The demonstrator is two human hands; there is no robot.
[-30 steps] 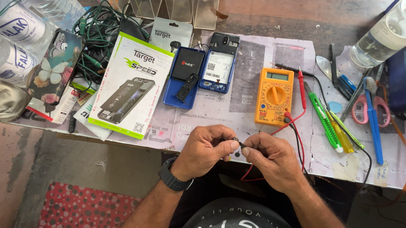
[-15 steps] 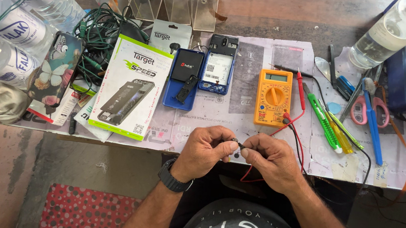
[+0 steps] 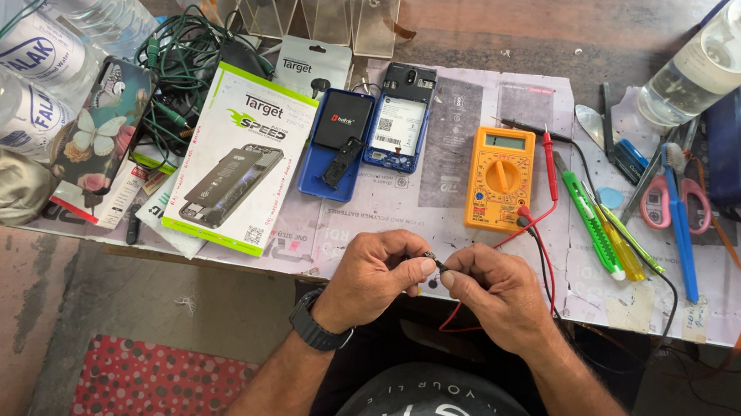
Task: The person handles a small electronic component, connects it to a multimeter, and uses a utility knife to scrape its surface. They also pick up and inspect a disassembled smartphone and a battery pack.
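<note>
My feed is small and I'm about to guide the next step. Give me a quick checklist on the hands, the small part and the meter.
1. Left hand pinches the small dark part: ok.
2. Right hand meets it at the fingertips: ok.
3. What the part is: cannot tell, too small.
4. Yellow multimeter lies flat on the table within reach: ok.
5. Red probe free, in neither hand: ok.
6. Meter display reading: cannot tell.

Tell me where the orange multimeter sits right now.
In the head view, the orange multimeter lies flat on the workbench, right of the opened phone and beyond the right hand.
</note>
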